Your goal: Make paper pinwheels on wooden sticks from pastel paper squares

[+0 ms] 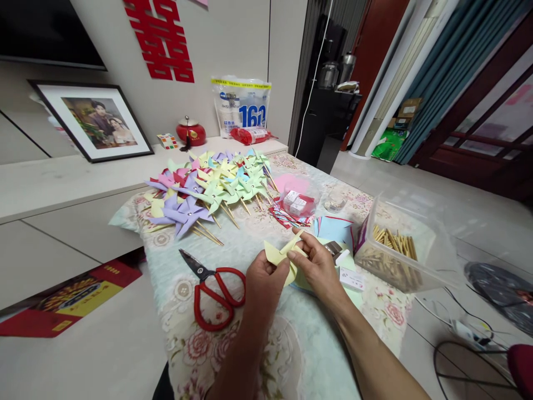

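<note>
A pale yellow paper pinwheel [273, 254], off any stick that I can see, is held between both hands above the table. My left hand [266, 276] pinches its left side, thumb on top. On the right side, my right hand [315, 258] grips the paper with thumb and fingers, near its folded points. Red-handled scissors [216, 291] lie with blades parted, left of my left hand. Beyond my right hand are a small metal tool [334, 250], a small white box [352, 279] and light blue paper sheets [333, 228].
Finished pinwheels on sticks [216, 183] are heaped at the table's far left. A clear plastic bin [387, 266] of short wooden sticks stands right. Paper strips [287, 218] and a red packet [297, 203] lie between. The floral tablecloth [191, 355] covers the table.
</note>
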Demonstrator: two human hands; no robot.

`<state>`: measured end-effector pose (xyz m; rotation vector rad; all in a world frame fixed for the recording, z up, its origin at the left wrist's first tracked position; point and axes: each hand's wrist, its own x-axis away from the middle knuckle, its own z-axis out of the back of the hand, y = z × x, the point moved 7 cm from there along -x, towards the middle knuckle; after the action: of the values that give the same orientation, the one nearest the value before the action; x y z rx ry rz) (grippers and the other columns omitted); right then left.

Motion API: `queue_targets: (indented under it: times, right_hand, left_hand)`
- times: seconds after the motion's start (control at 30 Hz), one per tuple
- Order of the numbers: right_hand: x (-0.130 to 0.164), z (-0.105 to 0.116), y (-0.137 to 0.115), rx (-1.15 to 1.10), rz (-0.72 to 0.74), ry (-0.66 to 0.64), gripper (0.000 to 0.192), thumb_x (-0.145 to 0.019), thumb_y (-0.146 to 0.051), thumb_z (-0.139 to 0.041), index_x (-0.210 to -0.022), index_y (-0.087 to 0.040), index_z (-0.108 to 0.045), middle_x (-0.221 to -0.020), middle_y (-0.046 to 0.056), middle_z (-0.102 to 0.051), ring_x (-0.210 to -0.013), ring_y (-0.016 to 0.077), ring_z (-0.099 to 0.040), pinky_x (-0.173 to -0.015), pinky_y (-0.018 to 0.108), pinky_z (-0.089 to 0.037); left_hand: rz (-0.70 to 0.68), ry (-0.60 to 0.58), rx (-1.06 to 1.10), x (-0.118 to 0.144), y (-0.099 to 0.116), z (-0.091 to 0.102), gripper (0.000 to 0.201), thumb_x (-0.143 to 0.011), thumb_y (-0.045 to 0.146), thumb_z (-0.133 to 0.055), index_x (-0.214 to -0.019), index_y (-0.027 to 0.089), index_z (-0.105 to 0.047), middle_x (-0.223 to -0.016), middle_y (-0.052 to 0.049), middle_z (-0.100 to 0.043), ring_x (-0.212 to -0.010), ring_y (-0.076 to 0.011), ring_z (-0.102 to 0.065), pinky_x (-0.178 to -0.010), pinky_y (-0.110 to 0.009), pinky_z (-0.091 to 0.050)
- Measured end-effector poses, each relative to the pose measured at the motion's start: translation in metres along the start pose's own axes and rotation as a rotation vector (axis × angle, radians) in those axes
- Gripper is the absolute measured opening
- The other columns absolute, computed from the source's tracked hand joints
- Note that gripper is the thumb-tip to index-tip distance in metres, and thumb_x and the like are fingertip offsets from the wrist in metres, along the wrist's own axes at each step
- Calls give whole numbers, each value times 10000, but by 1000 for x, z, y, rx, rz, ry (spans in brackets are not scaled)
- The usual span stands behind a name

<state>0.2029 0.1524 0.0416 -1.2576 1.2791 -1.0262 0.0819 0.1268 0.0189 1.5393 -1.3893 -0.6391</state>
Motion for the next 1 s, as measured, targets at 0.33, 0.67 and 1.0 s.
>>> queue_targets:
  times: [0.33, 0.67, 1.0]
  right_hand:
    - [1, -3, 1, -159, -135, -120, 315, -761, -399, -799, -951, -175, -685, -785, 7, -671, -723, 154, -591, -697, 273, -424]
    - [3, -4, 12, -37, -220, -189, 265, -734, -376, -780, -746, -169, -615, -668, -36, -539, -604, 118, -443, -584, 254, -313]
    - [-2, 1, 10, -145, -82, -56, 213, -741, -352, -750, -723, -183, -622, -687, -21, -587, -639, 143, -497, -634, 265, -380]
  left_hand:
    - [62, -89, 71, -3, 4, 2, 337, -605, 251, -824, -905, 133, -726, -763, -40, -775, -710, -228, -724, -708, -319, -555]
    - [146, -172, 93, -1, 4, 3, 386, -553, 247, -867, -895, 123, -735, -751, -49, -766, -771, -253, -722, -720, -325, -551]
    - [-68, 179, -11, 6, 27, 27, 381, -692, 368, -787, -973, 156, -642, -857, -52, -719, -728, -189, -689, -657, -296, -544]
